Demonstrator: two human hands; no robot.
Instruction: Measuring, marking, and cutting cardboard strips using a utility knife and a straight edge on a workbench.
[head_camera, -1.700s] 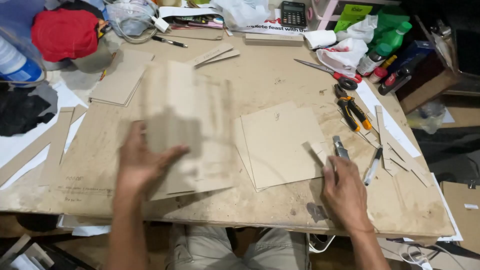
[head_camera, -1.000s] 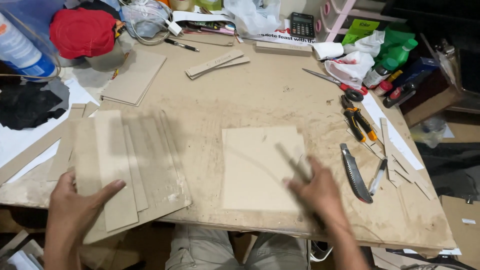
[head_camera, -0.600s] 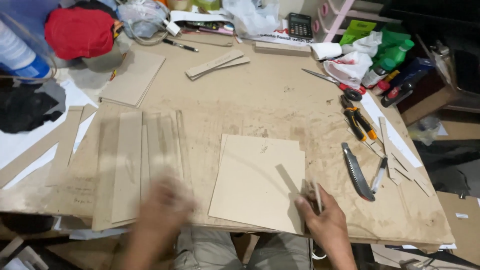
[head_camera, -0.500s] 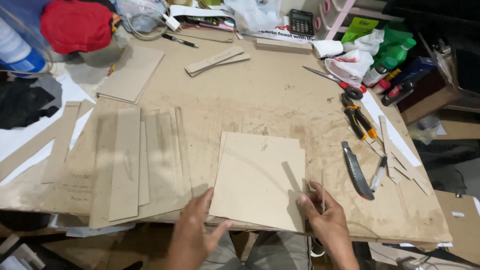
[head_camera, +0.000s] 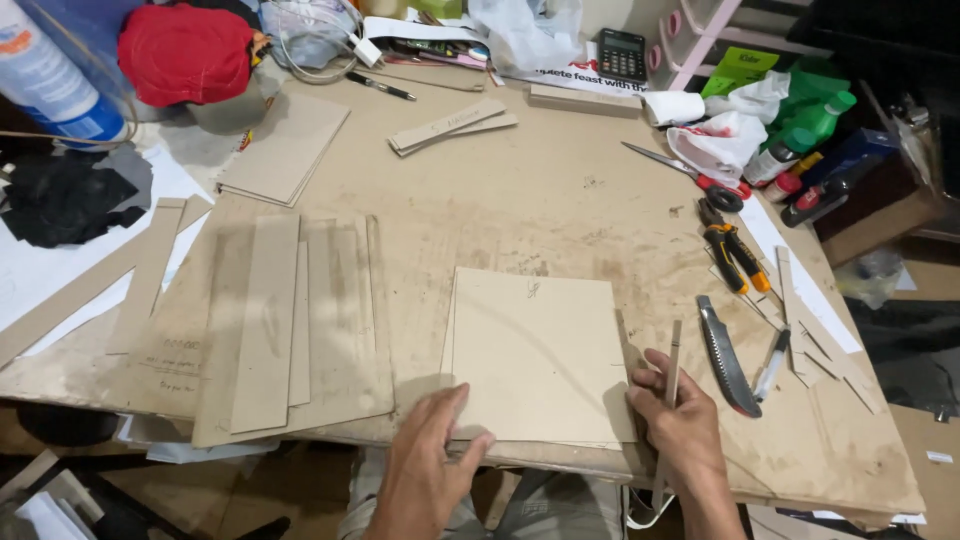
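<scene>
— What is changing at the near edge of the bench (head_camera: 560, 190) right now?

— The left hand (head_camera: 425, 480) is coming in to the square cardboard sheet (head_camera: 540, 365); a second ago it was still over at the stack of cardboard strips (head_camera: 280, 320) near the left edge, and now those strips are lying untouched; its fingers are spreading open and pressing flat on the sheet's near left corner.

— And the right hand?

— The right hand (head_camera: 680, 425) is closing around a thin cardboard strip (head_camera: 672, 375), holding it upright against the sheet's right side; it was already there half a second ago, so it is staying put while the left joins it.

— So where is the sheet sitting?

— Flat at the near edge, between both hands; I am judging that the work is shifting from the strip stack to squaring this sheet; the utility knife (head_camera: 725, 355) is lying just right of it, unheld, beside the pliers (head_camera: 735, 258).
</scene>
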